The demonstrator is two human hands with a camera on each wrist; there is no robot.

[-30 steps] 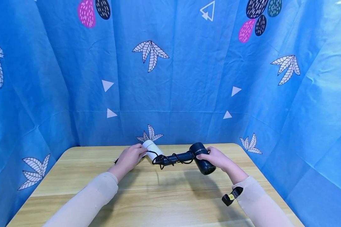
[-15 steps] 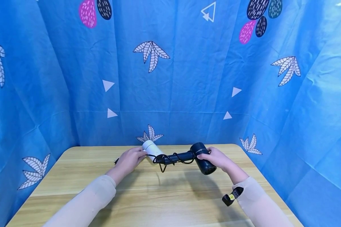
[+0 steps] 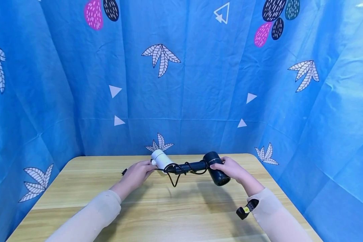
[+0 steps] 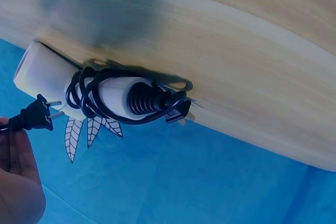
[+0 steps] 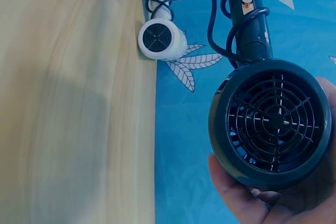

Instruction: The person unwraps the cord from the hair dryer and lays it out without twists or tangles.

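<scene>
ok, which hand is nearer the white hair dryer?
Left. In the head view the left hand is just left of the white hair dryer, holding a black plug; the right hand is farther off to its right, gripping the black hair dryer.

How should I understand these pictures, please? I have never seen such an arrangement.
There is no robot: these are a person's two bare hands. The wide view comes from a camera on the head, looking forward and down; the two closer ones come from a camera on each wrist. The right hand holds a black hair dryer above the wooden table. The left hand holds its black cord near the plug. A white hair dryer lies on the table, near the far edge.
</scene>
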